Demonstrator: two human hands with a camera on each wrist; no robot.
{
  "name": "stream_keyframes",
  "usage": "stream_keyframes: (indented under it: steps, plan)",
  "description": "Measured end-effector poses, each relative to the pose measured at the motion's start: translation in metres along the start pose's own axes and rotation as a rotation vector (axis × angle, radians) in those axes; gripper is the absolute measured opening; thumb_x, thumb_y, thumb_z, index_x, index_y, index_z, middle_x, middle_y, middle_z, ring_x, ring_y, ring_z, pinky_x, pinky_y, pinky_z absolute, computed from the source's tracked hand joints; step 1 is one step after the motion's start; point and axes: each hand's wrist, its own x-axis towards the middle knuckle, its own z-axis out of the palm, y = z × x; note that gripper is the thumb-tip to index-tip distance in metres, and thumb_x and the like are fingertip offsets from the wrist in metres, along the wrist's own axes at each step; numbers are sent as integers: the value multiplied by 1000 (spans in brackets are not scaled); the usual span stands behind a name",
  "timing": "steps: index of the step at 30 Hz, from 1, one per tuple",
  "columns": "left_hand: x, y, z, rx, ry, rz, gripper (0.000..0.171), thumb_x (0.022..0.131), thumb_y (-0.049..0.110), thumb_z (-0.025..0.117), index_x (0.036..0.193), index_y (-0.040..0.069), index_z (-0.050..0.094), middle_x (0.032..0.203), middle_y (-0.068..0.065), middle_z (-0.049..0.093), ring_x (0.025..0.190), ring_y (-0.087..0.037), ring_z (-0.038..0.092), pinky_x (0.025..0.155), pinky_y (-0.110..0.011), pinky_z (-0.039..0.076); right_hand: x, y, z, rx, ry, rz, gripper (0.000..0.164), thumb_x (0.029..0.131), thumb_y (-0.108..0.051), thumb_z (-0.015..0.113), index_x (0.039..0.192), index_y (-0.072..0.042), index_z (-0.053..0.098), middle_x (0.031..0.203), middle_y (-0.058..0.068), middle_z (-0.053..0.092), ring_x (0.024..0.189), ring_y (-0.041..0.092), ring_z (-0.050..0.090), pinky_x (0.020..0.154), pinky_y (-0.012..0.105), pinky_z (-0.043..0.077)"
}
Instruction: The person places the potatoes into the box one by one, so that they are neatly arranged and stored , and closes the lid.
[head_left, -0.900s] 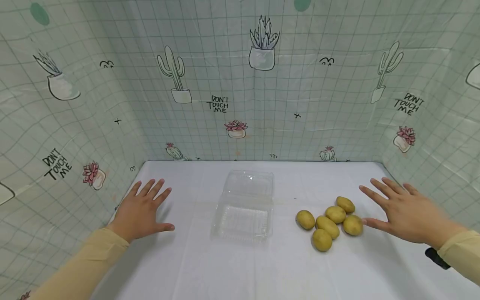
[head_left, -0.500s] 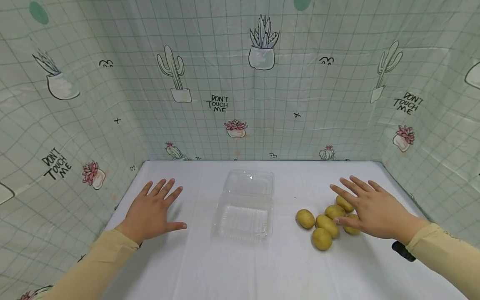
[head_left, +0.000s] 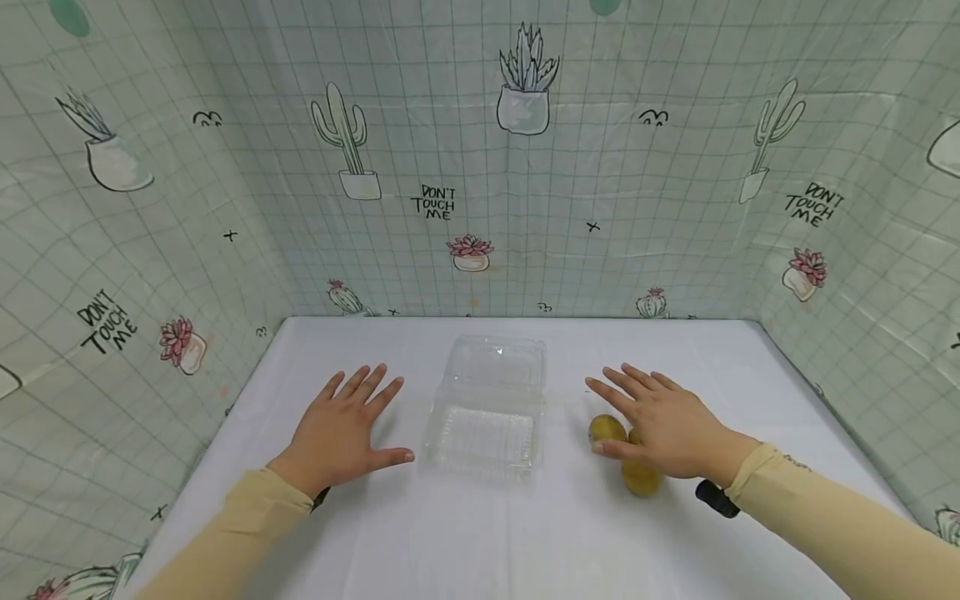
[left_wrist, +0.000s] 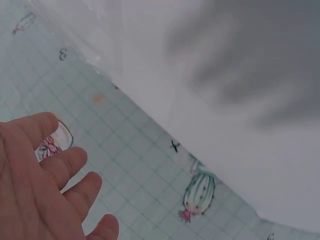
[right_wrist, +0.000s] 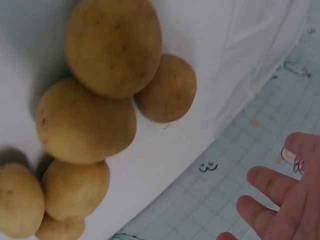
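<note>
A clear plastic clamshell container (head_left: pixel 483 442) lies with its lid (head_left: pixel 495 360) folded back in the middle of the white table. To its left, my left hand (head_left: pixel 337 437) hovers palm down, fingers spread, holding nothing. My right hand (head_left: pixel 671 425) is spread over a group of potatoes and hides most of them in the head view. One potato (head_left: pixel 606 427) shows by the thumb, another (head_left: pixel 641 479) below it. Several potatoes, one large (right_wrist: pixel 114 47), appear in the right wrist view, apart from the fingers (right_wrist: pixel 272 185). Only the table and backdrop show past the left fingers (left_wrist: pixel 82 192).
A white cloth covers the table (head_left: pixel 510 542). Grid-patterned curtains (head_left: pixel 525 200) with cactus prints stand behind it and on both sides. A black band or device (head_left: pixel 717 498) sits under the right wrist.
Both hands have moved inward, the left rightward toward the container and the right leftward over the potatoes. The container and visible potatoes stay in place, while the head view shifts slightly.
</note>
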Motion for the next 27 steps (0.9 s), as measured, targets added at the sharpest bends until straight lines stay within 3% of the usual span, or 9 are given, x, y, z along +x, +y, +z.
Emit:
stream_keyframes:
  steps: [10,15,22,27]
  plan:
    - [12,30,7,-160,-14,4,99,84,82,47,154,14,40,156,-16,37,143,-35,33,115,-55,22,21,-35,18,116,-61,-14,92,90,-79,37,157,-17,35,152,14,43,141,38,34,113,56,27]
    - [16,38,14,-214,-59,-14,101,84,82,48,156,13,36,157,-16,35,144,-35,32,115,-54,23,27,-46,24,168,-72,-15,93,90,-79,38,156,-14,34,150,13,46,140,38,36,114,55,26]
    - [18,44,27,-280,-105,-41,109,81,83,51,157,8,31,155,-17,38,141,-36,36,113,-53,28,33,-55,31,220,-144,48,98,90,-80,36,157,-10,30,149,18,45,141,34,36,116,50,23]
    - [18,48,33,-308,-117,-39,110,80,83,52,155,5,33,155,-14,40,141,-35,37,113,-51,30,37,-60,37,279,-165,75,100,89,-79,41,157,-6,30,147,22,46,138,38,40,111,55,31]
